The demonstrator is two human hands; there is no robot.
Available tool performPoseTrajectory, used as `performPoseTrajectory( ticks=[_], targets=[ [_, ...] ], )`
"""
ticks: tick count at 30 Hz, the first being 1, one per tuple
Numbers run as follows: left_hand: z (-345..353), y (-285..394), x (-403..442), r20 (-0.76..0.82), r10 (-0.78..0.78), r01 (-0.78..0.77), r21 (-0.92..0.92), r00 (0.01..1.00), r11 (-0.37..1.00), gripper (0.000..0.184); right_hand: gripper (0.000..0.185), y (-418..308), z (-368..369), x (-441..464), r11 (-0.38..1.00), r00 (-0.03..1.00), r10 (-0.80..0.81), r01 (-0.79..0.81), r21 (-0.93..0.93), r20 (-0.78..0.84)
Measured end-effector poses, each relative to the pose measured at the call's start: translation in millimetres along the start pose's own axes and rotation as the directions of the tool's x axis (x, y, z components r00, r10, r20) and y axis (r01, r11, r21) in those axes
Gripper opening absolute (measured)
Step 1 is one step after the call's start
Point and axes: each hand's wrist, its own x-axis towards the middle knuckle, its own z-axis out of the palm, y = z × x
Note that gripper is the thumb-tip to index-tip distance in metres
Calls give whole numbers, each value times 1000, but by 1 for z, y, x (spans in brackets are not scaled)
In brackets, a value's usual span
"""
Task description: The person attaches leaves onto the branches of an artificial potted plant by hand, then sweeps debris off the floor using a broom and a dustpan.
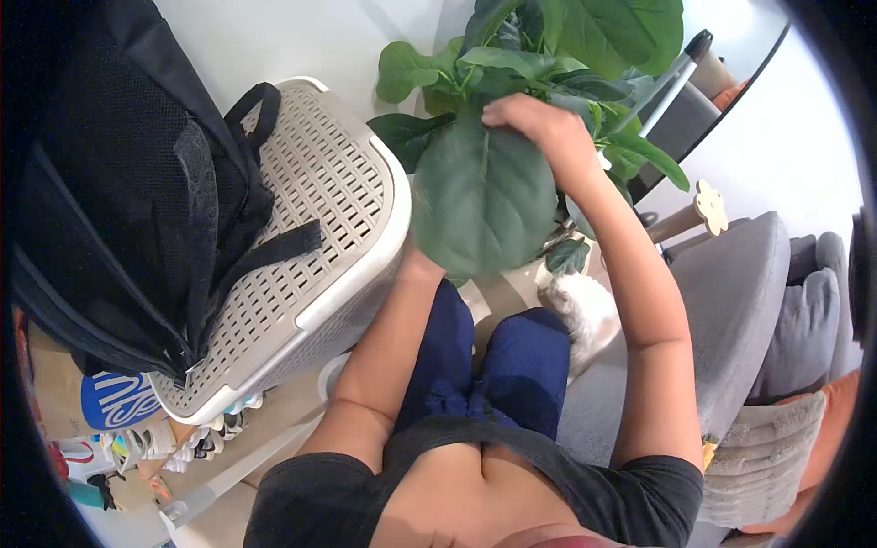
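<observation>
A large, broad green leaf of a tall leafy plant hangs in front of me, slightly blurred. Across its upper edge lies my right hand, with the fingers bent and closed on the leaf near its base. My left hand reaches up from below and passes behind the same leaf. Only the wrist shows there, so its fingers are hidden. More leaves surround my right hand, and a smaller dark leaf hangs lower down.
A beige woven-pattern hamper stands at the left, with a black backpack on its lid. At the right is a grey sofa with cushions. A white furry animal is beside my knees. A white pole lies lower left.
</observation>
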Motion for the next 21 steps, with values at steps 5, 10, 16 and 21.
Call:
performPoseTrajectory(
  ticks=[5,10,16,21],
  targets=[
    [-21,-22,65,-346,324,-104,527,880,844,24,25,22,39,43,895,931,348,-365,256,110],
    [-20,-28,130,-201,718,-211,872,666,441,19,36,57,60,79,754,800,510,-593,284,316],
    [-34,-43,163,-313,661,-145,828,682,541,20,28,87,101,81,915,924,373,-381,132,87],
    [-37,-48,177,-348,658,-265,715,668,647,17,34,95,101,81,796,862,423,-501,340,278]
  ],
)
